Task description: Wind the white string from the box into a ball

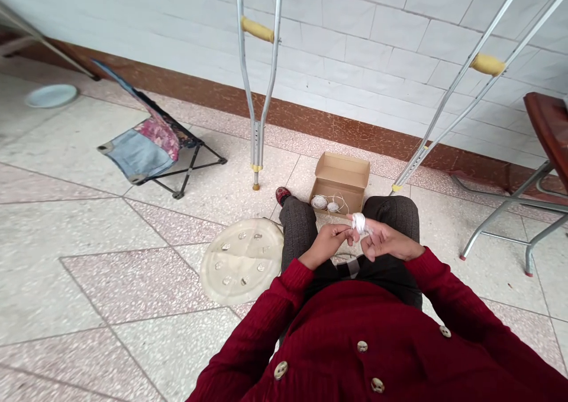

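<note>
White yarn (358, 223) is bundled around the fingers of my right hand (387, 240), which carries the coil above my lap. My left hand (327, 243) is at its left, thumb and fingers pinched together close to the coil, apparently on the yarn's strand. Just beyond my hands an open cardboard box (342, 168) sits on the floor. Inside it are a larger white yarn ball (319, 202) and a smaller yarn ball (332, 205), with loose loops of strand beside them. The strand's exact path between the fingers is too small to make out.
One crutch (256, 141) leans against the tiled wall ahead, another crutch (412, 162) to the right. A folding chair (142, 147) stands at left, a metal-legged chair (528, 206) at right. A round, holed cream mat or lid (239, 260) lies beside my left leg.
</note>
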`<action>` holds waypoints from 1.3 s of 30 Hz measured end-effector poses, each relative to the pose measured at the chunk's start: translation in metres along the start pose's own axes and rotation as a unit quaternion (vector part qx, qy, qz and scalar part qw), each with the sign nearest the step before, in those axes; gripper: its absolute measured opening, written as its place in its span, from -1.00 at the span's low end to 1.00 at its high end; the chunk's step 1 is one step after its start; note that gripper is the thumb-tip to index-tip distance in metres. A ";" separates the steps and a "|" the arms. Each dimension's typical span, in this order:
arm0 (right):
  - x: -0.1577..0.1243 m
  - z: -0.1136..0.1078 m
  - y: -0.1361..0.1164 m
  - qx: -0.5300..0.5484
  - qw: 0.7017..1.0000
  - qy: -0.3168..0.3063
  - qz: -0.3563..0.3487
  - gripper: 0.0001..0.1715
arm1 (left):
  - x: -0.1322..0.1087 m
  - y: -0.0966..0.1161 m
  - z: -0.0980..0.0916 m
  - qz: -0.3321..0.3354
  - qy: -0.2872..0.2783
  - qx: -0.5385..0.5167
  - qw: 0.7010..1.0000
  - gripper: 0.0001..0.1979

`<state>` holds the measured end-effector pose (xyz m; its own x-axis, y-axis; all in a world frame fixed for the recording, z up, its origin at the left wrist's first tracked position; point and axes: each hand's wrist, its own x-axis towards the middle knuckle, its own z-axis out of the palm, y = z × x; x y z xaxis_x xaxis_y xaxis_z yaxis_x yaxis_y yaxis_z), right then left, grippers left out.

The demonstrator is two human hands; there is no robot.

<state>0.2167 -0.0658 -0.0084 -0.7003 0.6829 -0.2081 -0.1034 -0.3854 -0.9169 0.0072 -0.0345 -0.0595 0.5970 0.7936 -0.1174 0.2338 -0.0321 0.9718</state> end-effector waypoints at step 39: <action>0.022 0.007 0.010 0.129 0.988 0.079 -0.021 -0.65 | -0.008 0.010 -0.005 -0.029 -0.066 -0.413 0.908 -0.56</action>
<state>0.1953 -0.0588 -0.0196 -0.5741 0.7827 -0.2406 -0.3212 -0.4855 -0.8131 0.0009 -0.0385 -0.0484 0.7012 0.6985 -0.1430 -0.3563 0.5170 0.7784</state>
